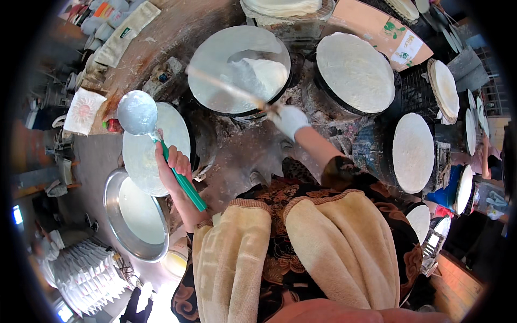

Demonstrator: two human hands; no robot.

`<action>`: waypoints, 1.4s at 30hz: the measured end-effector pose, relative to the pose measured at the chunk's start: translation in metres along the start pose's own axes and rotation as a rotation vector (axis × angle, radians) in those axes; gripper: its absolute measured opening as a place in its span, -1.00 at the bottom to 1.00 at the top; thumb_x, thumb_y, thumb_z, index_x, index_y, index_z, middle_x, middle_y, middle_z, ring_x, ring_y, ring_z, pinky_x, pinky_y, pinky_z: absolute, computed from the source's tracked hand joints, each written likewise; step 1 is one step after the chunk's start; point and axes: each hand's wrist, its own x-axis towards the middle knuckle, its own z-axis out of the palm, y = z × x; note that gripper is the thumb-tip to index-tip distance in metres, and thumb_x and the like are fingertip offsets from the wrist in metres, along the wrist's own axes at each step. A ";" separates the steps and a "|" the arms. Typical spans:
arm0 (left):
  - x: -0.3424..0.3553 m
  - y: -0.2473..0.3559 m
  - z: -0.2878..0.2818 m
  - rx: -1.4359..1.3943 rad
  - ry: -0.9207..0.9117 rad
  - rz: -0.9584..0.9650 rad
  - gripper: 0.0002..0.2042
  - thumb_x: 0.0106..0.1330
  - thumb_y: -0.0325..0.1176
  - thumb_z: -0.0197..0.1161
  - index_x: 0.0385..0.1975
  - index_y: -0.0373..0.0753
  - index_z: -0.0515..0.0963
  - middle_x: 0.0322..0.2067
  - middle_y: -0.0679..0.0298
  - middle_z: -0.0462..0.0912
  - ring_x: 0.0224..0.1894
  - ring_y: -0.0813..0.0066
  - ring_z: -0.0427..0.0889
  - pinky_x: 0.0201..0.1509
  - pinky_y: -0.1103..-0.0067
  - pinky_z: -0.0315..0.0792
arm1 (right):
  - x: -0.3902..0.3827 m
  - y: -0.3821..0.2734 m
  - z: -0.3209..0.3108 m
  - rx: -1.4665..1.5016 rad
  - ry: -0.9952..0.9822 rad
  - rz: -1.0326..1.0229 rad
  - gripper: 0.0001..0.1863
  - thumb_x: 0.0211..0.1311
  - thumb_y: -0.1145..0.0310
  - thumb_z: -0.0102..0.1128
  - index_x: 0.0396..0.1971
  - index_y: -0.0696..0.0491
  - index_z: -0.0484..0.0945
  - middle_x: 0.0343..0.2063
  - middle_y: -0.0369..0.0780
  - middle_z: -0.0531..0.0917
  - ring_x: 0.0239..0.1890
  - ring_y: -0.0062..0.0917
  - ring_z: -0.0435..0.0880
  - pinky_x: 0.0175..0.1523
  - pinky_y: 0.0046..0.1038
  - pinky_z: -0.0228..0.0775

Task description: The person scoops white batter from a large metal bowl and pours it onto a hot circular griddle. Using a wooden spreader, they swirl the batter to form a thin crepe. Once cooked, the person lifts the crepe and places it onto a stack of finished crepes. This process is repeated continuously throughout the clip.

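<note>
My left hand [173, 168] is closed round the green handle of a ladle [137, 113], whose round metal bowl is over a pale round griddle [153, 161]. My right hand [291, 121], in a white glove, grips a thin wooden stick [226, 87], blurred by motion. The stick reaches across the round griddle at the centre [215, 51]. White batter [264, 75] covers part of that griddle's right side, with a darker wet patch beside it. Below the ladle, a wide metal basin [112, 196] holds white liquid batter.
Pale sheets cover another griddle [355, 72] at the upper right and one [413, 153] at the right. A flattened cardboard box [350, 19] lies behind them. A folded cloth [84, 110] and a small red object [112, 125] rest at the left. Another person's arm [485, 156] shows at far right.
</note>
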 end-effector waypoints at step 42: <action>0.026 -0.081 0.027 0.212 0.025 -0.598 -0.75 0.43 -0.06 -0.09 -0.18 -0.06 0.41 -0.87 0.48 0.13 -0.91 0.66 0.11 -0.91 0.70 0.05 | 0.077 0.027 0.031 1.194 0.076 0.349 -0.59 0.22 0.18 0.10 0.04 0.01 0.49 -0.47 -0.17 0.62 -0.47 -0.42 0.58 -0.35 -0.43 0.40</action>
